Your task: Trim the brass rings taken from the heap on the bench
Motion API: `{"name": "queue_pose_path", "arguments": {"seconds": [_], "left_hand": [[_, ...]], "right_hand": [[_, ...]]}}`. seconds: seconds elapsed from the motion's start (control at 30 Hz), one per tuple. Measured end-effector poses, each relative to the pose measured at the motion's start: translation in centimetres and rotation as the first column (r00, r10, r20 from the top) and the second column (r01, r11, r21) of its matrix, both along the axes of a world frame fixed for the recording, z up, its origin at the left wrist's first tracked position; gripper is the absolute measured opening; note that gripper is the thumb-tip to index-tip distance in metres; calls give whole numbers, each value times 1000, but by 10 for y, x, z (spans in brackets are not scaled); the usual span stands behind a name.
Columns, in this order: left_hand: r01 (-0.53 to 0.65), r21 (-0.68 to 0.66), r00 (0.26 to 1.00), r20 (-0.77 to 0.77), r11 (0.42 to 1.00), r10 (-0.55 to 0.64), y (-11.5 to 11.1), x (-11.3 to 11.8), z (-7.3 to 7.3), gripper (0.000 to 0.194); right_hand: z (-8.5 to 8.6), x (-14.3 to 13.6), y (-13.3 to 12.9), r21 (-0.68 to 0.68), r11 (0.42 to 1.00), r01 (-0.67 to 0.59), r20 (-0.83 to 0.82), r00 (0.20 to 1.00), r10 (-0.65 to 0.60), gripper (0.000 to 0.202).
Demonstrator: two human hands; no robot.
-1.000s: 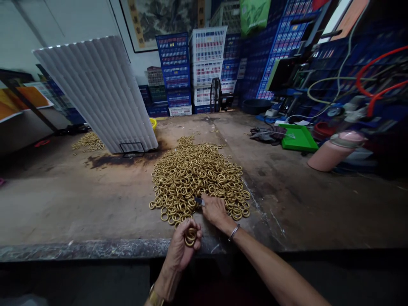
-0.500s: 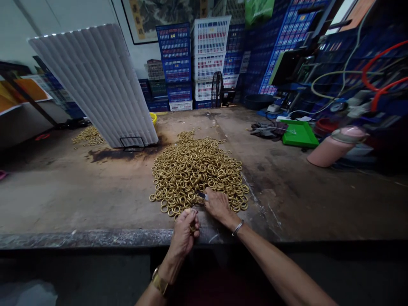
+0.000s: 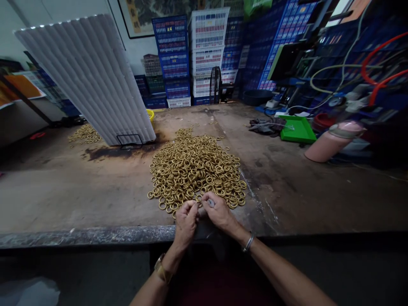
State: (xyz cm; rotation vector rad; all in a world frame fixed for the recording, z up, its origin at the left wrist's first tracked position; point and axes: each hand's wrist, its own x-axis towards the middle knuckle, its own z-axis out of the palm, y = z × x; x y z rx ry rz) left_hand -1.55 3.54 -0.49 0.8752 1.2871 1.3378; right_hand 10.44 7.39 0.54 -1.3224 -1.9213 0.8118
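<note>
A heap of gold-coloured rings [image 3: 194, 165] lies on the table in front of me. At its near edge my left hand [image 3: 186, 222] is closed in a pinch, with a gold ring [image 3: 199, 204] at its fingertips. Close on the right, my right hand [image 3: 219, 212] is closed too, its fingertips almost meeting those of the left. Between its thumb and forefinger shows part of a small grey tool [image 3: 211, 203]; the rest of it is hidden by the fingers.
A ridged whitish panel [image 3: 95, 80] leans in a wire stand at the left, beside a smaller heap of rings [image 3: 84, 134]. To the right are a green tray [image 3: 298, 129], a dark cloth [image 3: 266, 126] and a pink cylinder [image 3: 331, 142]. Stacked crates [image 3: 174, 59] stand behind the table.
My right hand has drawn back from the heap, and its tool's dark tip no longer shows. My left hand has risen and turned to bring its fingertips up to the right hand's.
</note>
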Motion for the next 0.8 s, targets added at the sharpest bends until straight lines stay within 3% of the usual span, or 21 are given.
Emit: {"name": "queue_pose_path", "arguments": {"seconds": [0.13, 0.23, 0.37, 0.63, 0.7, 0.8], "left_hand": [[20, 92, 999, -33, 996, -17, -3, 1, 5, 22], [57, 19, 997, 45, 998, -58, -4, 1, 6, 24], [141, -89, 974, 191, 986, -122, -4, 1, 6, 31], [176, -57, 953, 258, 983, -156, -7, 0, 4, 31], [176, -61, 955, 251, 983, -156, -8, -1, 4, 31], [166, -70, 962, 229, 984, -146, -9, -1, 5, 32]], "right_hand": [[3, -4, 3, -255, 963, -82, -194, 980, 32, 22], [2, -5, 5, -345, 933, -106, -282, 960, 5, 26], [1, -5, 5, -345, 935, -81, -296, 955, -26, 24], [2, -4, 3, -476, 852, -217, -465, 884, -35, 22], [-2, -2, 5, -468, 863, -190, -455, 889, -51, 21], [-7, 1, 6, -361, 931, -56, -338, 938, -75, 18]]}}
